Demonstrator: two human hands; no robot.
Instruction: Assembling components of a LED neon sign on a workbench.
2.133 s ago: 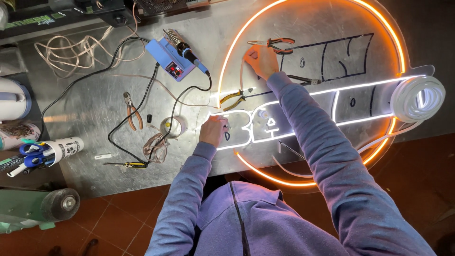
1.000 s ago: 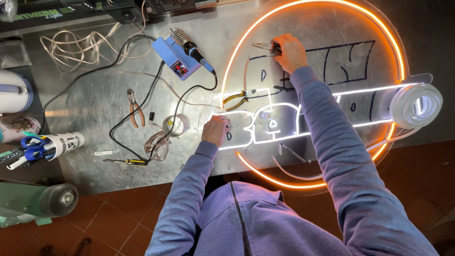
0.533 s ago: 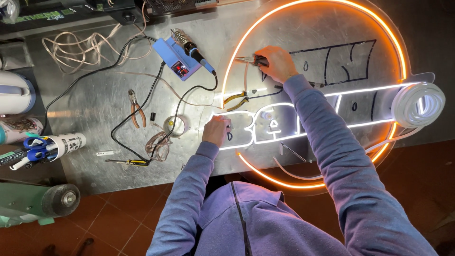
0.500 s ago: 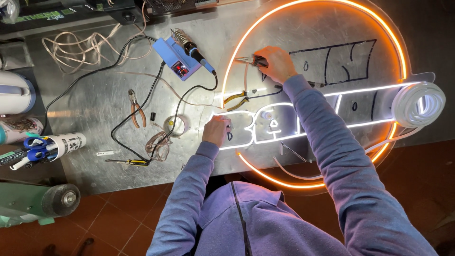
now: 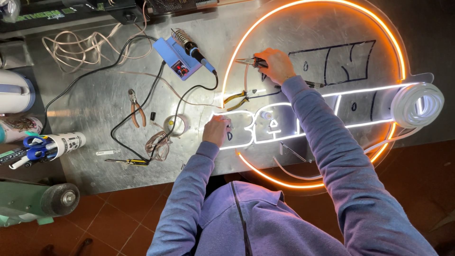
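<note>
1. Head view: right hand (image 5: 277, 64) is clenched on pliers (image 5: 251, 61) at the far left of the round sign (image 5: 379, 28), inside its orange ring.
2. Left hand (image 5: 216, 130) is closed on the white strip (image 5: 265, 142) at the sign's near left edge.
3. I judge I'm mid-fitting the strip; next I need a steady pinch while the left hand pins it.
4. Soldering iron (image 5: 192, 50) rests far left.

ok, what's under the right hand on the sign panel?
The right hand grips pliers, tips poking out left, over the clear sign panel. A drawn black letter outline runs beneath; the handles are hidden in the palm.
</note>
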